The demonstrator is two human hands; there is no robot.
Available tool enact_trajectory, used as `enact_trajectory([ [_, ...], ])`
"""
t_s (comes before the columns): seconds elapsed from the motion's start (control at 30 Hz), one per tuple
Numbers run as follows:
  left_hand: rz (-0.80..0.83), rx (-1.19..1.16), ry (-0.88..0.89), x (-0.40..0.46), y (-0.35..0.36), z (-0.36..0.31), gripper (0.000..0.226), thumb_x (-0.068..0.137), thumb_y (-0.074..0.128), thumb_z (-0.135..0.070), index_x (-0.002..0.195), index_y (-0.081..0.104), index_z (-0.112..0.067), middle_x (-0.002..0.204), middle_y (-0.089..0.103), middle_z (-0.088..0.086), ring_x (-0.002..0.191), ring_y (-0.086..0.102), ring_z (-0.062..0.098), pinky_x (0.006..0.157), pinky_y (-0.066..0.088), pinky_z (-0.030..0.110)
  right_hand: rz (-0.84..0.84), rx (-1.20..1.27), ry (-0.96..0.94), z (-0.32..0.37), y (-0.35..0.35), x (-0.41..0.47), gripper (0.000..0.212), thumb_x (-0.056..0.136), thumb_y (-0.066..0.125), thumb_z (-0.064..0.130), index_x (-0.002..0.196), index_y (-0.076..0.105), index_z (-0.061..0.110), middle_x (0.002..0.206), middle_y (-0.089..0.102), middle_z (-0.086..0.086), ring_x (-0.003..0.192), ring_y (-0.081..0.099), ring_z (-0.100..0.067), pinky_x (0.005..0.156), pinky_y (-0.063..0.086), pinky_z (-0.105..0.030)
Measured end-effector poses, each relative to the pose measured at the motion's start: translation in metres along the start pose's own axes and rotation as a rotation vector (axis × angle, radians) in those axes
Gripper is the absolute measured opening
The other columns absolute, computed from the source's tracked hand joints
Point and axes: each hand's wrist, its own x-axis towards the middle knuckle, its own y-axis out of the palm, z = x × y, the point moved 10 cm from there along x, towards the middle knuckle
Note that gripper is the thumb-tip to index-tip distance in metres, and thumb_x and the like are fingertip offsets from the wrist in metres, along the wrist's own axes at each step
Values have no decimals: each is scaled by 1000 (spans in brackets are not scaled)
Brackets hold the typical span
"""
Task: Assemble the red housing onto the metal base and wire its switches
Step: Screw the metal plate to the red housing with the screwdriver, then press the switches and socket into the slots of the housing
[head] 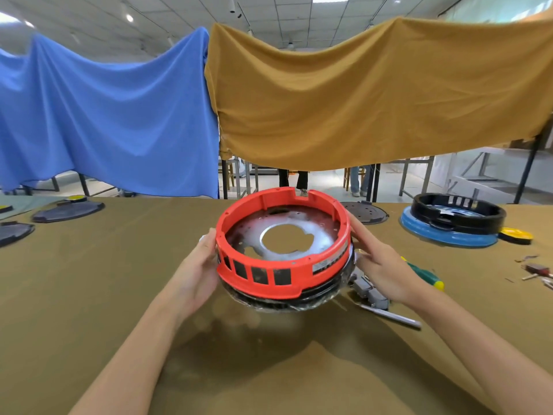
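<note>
The left hand and the right hand gripped opposite sides of the assembly, fingers curled against its rim, holding it tilted above the middle of the desk, whose olive-brown cloth cover looked matte and softly creased. The red housing, a smooth plastic ring with rectangular window slots in its near wall, sat on the metal base, a dull, speckled disc with a large round central hole; a black rim showed beneath. Just right of it lay grey metal pliers and a green-and-yellow-handled screwdriver. Toward the far right edge stood a black ring housing on a glossy blue base. Flat dark plates lay near the far left edge. Beyond hung blue cloth and mustard cloth.
</note>
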Motion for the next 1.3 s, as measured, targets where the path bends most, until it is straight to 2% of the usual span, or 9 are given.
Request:
enact_trajectory([
  [0.1,17,10,-23,0,-1,3,48,90,58,-33,134,58,-14,127,62,10,114,55,29,91,50,43,-40,355,0,8,1,2,70,88,37,7,145,39,48,145,48,24,134,46,-5,103,42,-36],
  [0.23,95,16,-19,-3,10,7,54,85,56,-22,138,55,-32,138,59,3,116,60,24,86,57,39,-23,551,-17,28,10,10,43,102,48,36,144,43,40,140,57,13,128,55,-10,94,51,-21],
  [0.4,16,3,83,-2,1,-6,52,86,52,-17,136,53,-29,127,66,1,101,67,16,70,58,30,-140,496,-26,42,6,17,59,91,61,26,144,43,43,140,55,17,129,52,-5,100,49,-25],
  [0.5,-72,-58,83,-1,-7,-3,43,96,46,-15,139,53,-20,131,66,7,109,64,20,86,57,38,-319,410,111,30,3,13,65,93,62,43,150,31,45,151,34,16,140,36,-5,116,34,-41],
  [0.57,-128,-102,36,1,-13,4,41,98,47,-20,140,52,-19,127,68,9,106,66,25,93,54,48,-320,494,244,19,17,7,77,83,65,57,150,27,48,152,33,14,137,40,-10,111,40,-47],
  [0.7,-149,-92,-69,2,-14,14,38,99,51,-39,132,55,-21,97,76,5,82,73,22,68,60,43,-199,685,250,33,44,14,52,85,66,47,134,47,49,134,59,11,118,62,-13,93,56,-47],
  [0.9,-166,95,-101,3,-23,13,45,101,36,-58,127,53,-26,113,72,15,93,73,30,77,57,45,-257,809,565,17,33,24,22,90,57,37,101,61,18,95,70,-8,84,69,-25,88,56,-48],
  [1.07,-201,230,-90,3,-26,16,21,102,48,-47,103,51,-27,67,61,0,54,60,17,55,52,27,-233,874,607,12,27,22,20,91,58,34,97,61,15,74,76,-7,78,75,-25,75,61,-44],
  [1.3,-160,239,-128,-1,-21,18,47,88,51,-67,111,49,-26,78,63,4,61,59,17,60,52,30,-256,856,553,7,35,15,34,83,61,41,109,58,18,108,72,-15,92,72,-30,85,59,-49],
])
